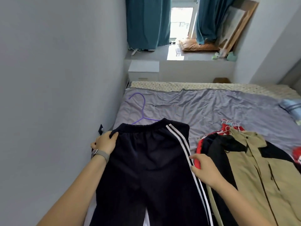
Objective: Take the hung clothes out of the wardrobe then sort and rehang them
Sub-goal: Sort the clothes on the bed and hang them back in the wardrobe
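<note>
Dark navy track pants [146, 160] with two white side stripes lie flat on the bed, waistband pointing away from me. My left hand [105, 143] grips the left end of the waistband, thumb over the cloth. My right hand [204, 169] touches the striped right side seam, fingers curled at the edge. A purple hanger [140, 110] lies on the sheet just beyond the waistband, partly hidden under it. To the right sits a pile of clothes on hangers, with a khaki jacket [263, 173] on top of black and red garments.
The bed [203, 108] has a lilac-grey sheet. A grey wall runs along its left side. A white nightstand [143, 70] stands beyond the bed. Teal curtains [146, 23] frame a window. A blue striped pillow [291, 106] lies at the right edge.
</note>
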Available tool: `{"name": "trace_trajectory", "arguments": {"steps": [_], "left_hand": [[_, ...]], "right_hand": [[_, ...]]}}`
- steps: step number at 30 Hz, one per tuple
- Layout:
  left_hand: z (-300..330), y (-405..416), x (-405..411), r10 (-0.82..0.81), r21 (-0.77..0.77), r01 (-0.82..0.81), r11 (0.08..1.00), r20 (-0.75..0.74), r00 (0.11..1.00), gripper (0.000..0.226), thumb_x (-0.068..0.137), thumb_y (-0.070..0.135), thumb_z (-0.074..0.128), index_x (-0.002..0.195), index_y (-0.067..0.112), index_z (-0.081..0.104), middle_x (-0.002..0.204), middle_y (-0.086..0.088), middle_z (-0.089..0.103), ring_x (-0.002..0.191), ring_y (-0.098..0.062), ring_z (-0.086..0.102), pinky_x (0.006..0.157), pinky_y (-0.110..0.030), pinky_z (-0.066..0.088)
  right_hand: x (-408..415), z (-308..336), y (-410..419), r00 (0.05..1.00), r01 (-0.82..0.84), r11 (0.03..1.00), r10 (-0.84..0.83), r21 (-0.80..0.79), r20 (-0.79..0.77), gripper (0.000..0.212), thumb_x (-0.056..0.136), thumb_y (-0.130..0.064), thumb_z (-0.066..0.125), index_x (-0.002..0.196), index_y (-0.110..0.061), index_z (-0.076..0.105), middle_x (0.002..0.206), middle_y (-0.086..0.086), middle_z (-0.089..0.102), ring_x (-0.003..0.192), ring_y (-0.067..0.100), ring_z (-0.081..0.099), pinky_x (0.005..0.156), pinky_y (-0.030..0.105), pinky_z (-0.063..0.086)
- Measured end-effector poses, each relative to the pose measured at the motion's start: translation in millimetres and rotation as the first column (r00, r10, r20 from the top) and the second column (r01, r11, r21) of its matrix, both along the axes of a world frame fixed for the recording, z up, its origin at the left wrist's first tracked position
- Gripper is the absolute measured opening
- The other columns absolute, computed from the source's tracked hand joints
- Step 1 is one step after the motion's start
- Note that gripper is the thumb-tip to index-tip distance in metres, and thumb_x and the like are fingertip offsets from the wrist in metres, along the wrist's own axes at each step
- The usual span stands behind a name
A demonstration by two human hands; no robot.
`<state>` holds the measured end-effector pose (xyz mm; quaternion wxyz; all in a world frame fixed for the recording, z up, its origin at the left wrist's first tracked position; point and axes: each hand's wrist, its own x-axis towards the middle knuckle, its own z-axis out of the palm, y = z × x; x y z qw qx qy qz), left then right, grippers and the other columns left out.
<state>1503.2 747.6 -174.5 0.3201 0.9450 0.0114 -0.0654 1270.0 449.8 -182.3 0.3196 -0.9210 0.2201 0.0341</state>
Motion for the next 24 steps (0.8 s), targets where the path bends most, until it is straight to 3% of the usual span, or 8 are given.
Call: {"name": "trace_trajectory", "arguments": {"steps": [4,7,10,14,16,20,24], "left_hand": [[-17.4,-20.8,68.3,-0.062,0.017,0.063,0.998,-0.055,0.997,0.033,0.092,0.049,0.04,0.104,0.03,0.064,0.108,-0.004,0.065,0.119,-0.032,0.047,0.107,-0.047,0.022],[-35.7,-32.4,99.5,-0.125,0.065,0.128,0.99,-0.046,0.991,0.035,0.093,0.049,0.04,0.105,0.027,0.065,0.107,-0.004,0.065,0.115,-0.031,0.048,0.106,-0.044,0.025],[-65.3,-41.7,115.3,-0.201,0.163,0.2,0.966,-0.009,0.98,0.037,0.089,0.044,0.053,0.116,0.02,0.061,0.123,-0.008,0.059,0.119,-0.033,0.047,0.103,-0.043,0.033],[-99.1,-55.0,101.6,-0.275,0.199,0.269,0.942,0.002,0.961,0.057,0.082,0.035,0.066,0.131,0.011,0.049,0.144,-0.005,0.04,0.13,-0.031,0.038,0.11,-0.046,0.024],[-112.5,-58.1,81.3,-0.339,0.188,0.339,0.922,-0.032,0.94,0.055,0.084,0.034,0.064,0.131,0.011,0.048,0.143,-0.005,0.042,0.131,-0.028,0.037,0.109,-0.045,0.026],[-129.5,-55.7,33.1,-0.393,0.123,0.399,0.909,-0.074,0.917,0.045,0.084,0.028,0.065,0.125,0.012,0.055,0.137,-0.004,0.05,0.127,-0.026,0.043,0.106,-0.042,0.034],[-133.4,-58.0,-8.9,-0.401,0.066,0.414,0.908,-0.156,0.903,0.044,0.087,0.028,0.062,0.129,0.017,0.052,0.14,0.001,0.046,0.131,-0.023,0.038,0.104,-0.04,0.036]], "right_hand": [[-2.6,-5.7,2.0,0.994,0.066,0.998,-0.065,0.003,-0.085,0.037,0.084,-0.017,0.062,0.12,-0.024,0.06,0.114,-0.006,0.06,0.113,0.012,0.053,0.097,0.024,0.04],[-4.6,-9.3,1.3,0.99,0.121,0.993,-0.12,0.008,-0.071,0.031,0.085,-0.016,0.062,0.114,-0.025,0.063,0.109,-0.01,0.062,0.106,0.005,0.055,0.085,0.007,0.037],[-9.5,-10.5,2.5,0.984,0.162,0.987,-0.16,0.015,-0.082,0.027,0.086,-0.012,0.06,0.111,-0.022,0.063,0.103,-0.01,0.062,0.096,0.002,0.055,0.076,-0.001,0.035],[-19.6,-19.1,5.6,0.972,0.198,0.979,-0.19,0.041,-0.138,0.025,0.087,-0.009,0.058,0.109,-0.02,0.064,0.099,-0.013,0.06,0.094,0.0,0.055,0.076,-0.002,0.035],[-22.4,-25.9,9.3,0.964,0.215,0.975,-0.202,0.061,-0.174,0.025,0.086,-0.009,0.057,0.106,-0.023,0.064,0.098,-0.014,0.06,0.094,0.001,0.056,0.079,0.0,0.038],[-19.6,-44.7,17.0,0.954,0.228,0.964,-0.194,0.134,-0.227,0.028,0.083,-0.01,0.059,0.098,-0.033,0.06,0.102,-0.013,0.063,0.096,0.0,0.058,0.094,0.018,0.046],[-12.0,-57.5,22.8,0.957,0.195,0.968,-0.153,0.155,-0.245,0.027,0.085,-0.01,0.056,0.108,-0.022,0.064,0.101,-0.013,0.061,0.094,0.001,0.056,0.082,0.008,0.038]]}}
